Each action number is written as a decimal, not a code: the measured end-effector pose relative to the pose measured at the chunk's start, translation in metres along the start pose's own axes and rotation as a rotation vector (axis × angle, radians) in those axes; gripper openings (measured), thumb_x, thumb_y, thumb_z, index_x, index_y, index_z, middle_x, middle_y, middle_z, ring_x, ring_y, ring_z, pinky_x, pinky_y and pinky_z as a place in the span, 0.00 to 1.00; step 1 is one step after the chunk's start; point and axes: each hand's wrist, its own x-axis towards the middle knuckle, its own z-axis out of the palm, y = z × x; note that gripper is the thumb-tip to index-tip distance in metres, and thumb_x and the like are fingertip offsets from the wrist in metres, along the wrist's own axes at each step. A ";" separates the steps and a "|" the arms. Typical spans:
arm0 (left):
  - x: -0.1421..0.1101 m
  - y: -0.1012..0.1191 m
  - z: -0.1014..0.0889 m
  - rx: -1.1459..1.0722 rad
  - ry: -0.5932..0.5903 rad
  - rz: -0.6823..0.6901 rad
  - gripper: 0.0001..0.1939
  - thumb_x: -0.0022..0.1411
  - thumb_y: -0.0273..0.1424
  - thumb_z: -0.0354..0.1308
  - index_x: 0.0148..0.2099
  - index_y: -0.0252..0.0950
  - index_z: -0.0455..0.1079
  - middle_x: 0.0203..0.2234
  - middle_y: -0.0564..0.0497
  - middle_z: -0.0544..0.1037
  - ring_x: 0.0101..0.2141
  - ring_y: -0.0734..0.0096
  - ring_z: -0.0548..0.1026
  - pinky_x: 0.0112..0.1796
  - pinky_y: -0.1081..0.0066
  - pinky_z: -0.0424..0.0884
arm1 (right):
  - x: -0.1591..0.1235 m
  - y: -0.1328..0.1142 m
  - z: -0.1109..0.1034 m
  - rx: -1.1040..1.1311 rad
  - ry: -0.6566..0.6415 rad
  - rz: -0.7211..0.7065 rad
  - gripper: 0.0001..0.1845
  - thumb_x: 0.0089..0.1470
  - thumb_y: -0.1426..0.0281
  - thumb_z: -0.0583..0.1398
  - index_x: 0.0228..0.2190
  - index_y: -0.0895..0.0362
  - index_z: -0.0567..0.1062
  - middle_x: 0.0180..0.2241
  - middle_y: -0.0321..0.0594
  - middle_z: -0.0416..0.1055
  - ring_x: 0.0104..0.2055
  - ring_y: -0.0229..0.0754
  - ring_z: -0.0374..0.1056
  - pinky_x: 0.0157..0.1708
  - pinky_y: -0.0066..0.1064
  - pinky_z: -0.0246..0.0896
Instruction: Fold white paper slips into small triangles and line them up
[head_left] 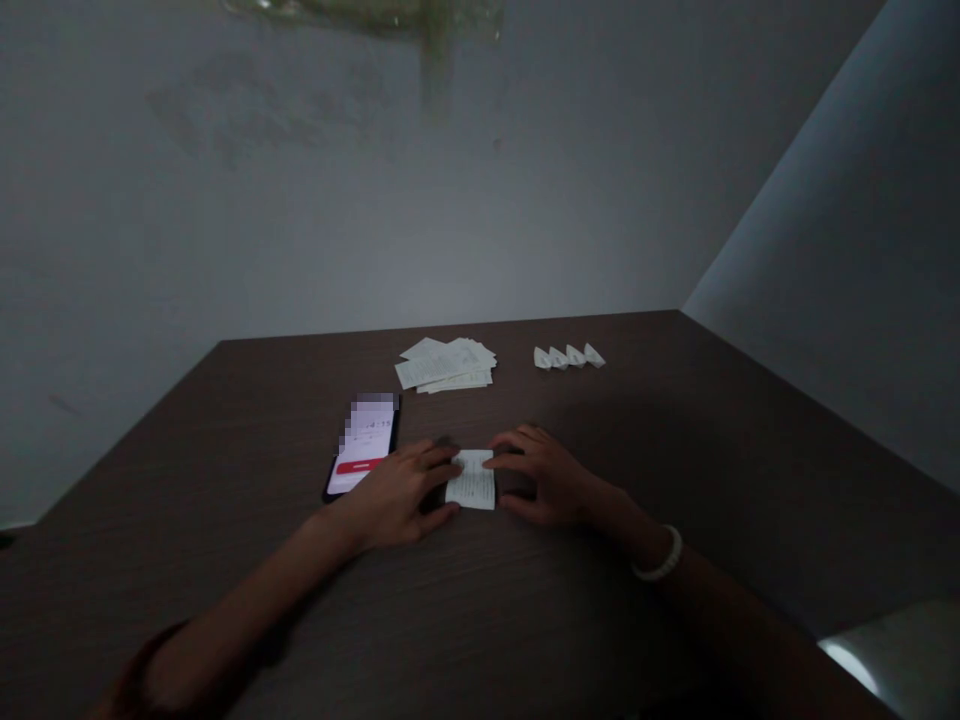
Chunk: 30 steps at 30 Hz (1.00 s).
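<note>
A small printed square of white paper (472, 484) lies on the brown table in front of me, with crease marks across it. My left hand (405, 488) is at its left edge, one fingertip on the upper left part and the thumb by the lower left corner. From the other side, my right hand (551, 478) touches the upper right edge with a fingertip, its thumb beside the lower right edge. Both hands have fingers apart and curved, not closed around the paper. A white beaded bracelet (660, 556) circles my right wrist.
A phone (366, 440) with a lit screen lies left of the paper, partly behind my left hand. Farther back is a loose pile of printed paper slips (448, 364). Several small folded paper pieces (568, 357) stand in a row to its right. A wall (450, 230) rises behind the table (675, 420).
</note>
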 end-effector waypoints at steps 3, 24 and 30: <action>0.000 0.000 -0.002 -0.043 0.021 0.008 0.20 0.63 0.38 0.54 0.54 0.34 0.69 0.54 0.39 0.70 0.53 0.50 0.68 0.53 0.50 0.65 | 0.002 0.001 0.004 0.016 0.056 -0.028 0.19 0.48 0.69 0.64 0.45 0.55 0.75 0.49 0.45 0.69 0.48 0.48 0.62 0.48 0.41 0.56; 0.014 0.028 -0.005 -0.938 0.305 -0.539 0.12 0.60 0.36 0.58 0.37 0.33 0.77 0.30 0.47 0.81 0.32 0.66 0.78 0.33 0.70 0.71 | 0.010 -0.009 0.005 0.679 0.164 0.362 0.19 0.57 0.64 0.56 0.19 0.60 0.71 0.19 0.33 0.67 0.23 0.33 0.63 0.26 0.24 0.56; 0.013 0.036 -0.012 -0.860 0.273 -0.511 0.13 0.63 0.36 0.55 0.36 0.33 0.76 0.28 0.48 0.80 0.29 0.68 0.76 0.30 0.71 0.70 | 0.010 -0.011 0.005 0.639 0.258 0.352 0.12 0.56 0.66 0.59 0.26 0.60 0.77 0.23 0.35 0.72 0.24 0.34 0.65 0.25 0.24 0.58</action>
